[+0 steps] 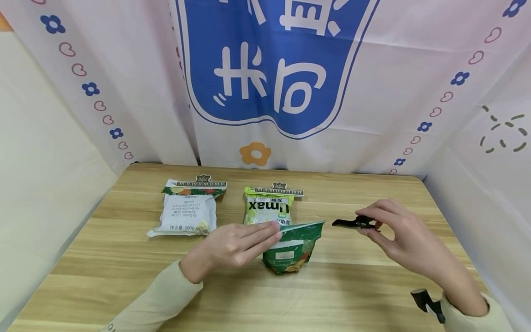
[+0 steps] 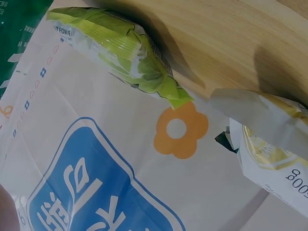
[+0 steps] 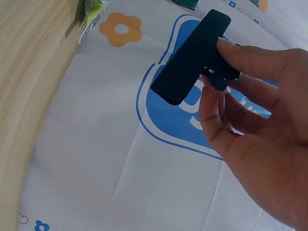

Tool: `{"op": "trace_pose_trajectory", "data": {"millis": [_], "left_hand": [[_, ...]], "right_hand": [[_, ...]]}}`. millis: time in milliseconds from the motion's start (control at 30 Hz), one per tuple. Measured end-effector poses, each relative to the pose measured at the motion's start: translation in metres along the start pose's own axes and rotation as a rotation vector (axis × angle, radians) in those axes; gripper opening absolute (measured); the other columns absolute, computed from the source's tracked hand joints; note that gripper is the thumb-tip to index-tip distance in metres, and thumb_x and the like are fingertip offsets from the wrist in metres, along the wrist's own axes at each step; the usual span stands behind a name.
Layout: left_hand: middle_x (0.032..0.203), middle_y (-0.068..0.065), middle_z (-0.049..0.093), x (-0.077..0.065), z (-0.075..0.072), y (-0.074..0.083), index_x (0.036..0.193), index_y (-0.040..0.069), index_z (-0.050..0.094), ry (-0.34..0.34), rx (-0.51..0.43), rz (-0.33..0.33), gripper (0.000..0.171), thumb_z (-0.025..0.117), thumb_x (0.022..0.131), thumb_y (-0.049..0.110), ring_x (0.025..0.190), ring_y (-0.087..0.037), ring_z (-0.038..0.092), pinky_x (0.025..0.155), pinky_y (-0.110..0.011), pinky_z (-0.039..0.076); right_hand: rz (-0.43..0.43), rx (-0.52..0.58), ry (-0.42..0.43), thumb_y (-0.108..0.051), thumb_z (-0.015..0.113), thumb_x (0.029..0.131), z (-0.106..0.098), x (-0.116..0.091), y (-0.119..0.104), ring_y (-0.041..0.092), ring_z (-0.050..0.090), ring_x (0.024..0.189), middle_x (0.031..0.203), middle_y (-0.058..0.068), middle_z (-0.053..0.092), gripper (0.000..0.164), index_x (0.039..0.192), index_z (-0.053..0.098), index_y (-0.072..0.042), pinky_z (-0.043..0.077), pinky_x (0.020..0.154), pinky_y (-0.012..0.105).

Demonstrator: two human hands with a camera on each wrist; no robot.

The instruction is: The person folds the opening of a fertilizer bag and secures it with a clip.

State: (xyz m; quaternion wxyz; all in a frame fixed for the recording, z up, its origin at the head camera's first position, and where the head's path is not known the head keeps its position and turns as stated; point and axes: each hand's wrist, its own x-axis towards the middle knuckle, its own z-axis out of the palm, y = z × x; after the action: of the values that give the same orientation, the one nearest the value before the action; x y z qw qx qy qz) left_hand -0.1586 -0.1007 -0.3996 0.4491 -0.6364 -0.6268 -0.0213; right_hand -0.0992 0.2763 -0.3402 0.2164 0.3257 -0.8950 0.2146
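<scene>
My left hand (image 1: 236,244) pinches the folded top of a dark green printed bag (image 1: 286,256) at its left end; the bag stands upright on the table. The thumb is hidden behind the fingers in the head view. To the right of the bag and apart from it, my right hand (image 1: 400,233) pinches a black bag clip (image 1: 360,222) by its handles. In the right wrist view the clip (image 3: 192,62) shows a long flat bar beyond the thumb and fingers. Part of the green bag (image 2: 17,43) fills the upper left corner of the left wrist view.
A lime green "Umax" bag (image 1: 268,211) lies behind the green bag, with a piano-key clip (image 1: 280,190) on its top. Left of it lies a white 500g bag (image 1: 188,214) with a matching clip (image 1: 202,184). A printed cloth (image 1: 373,138) hangs behind the wooden table (image 1: 232,304).
</scene>
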Motion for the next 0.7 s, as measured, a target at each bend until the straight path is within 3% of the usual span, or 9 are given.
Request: {"op": "trace_pose_trajectory", "data": {"millis": [233, 700], "left_hand": [[0.116, -0.015, 0.080, 0.000, 0.000, -0.001, 0.119, -0.001, 0.076, 0.009, 0.011, 0.009, 0.027, 0.053, 0.106, 0.000, 0.108, -0.023, 0.079, 0.090, -0.028, 0.064], [0.116, -0.015, 0.080, 0.001, 0.000, -0.002, 0.119, -0.001, 0.077, 0.015, 0.010, 0.012, 0.027, 0.052, 0.107, 0.001, 0.107, -0.023, 0.079, 0.090, -0.029, 0.064]], "right_hand": [[-0.036, -0.008, 0.013, 0.006, 0.094, 0.065, -0.002, 0.005, -0.006, 0.006, 0.063, 0.085, 0.104, -0.007, 0.068, 0.053, 0.110, 0.079, -0.017, 0.050, 0.073, 0.008], [-0.072, 0.026, 0.002, 0.004, 0.094, 0.066, -0.001, 0.017, -0.015, 0.004, 0.063, 0.082, 0.102, -0.006, 0.069, 0.049, 0.108, 0.078, -0.013, 0.050, 0.072, 0.006]]}}
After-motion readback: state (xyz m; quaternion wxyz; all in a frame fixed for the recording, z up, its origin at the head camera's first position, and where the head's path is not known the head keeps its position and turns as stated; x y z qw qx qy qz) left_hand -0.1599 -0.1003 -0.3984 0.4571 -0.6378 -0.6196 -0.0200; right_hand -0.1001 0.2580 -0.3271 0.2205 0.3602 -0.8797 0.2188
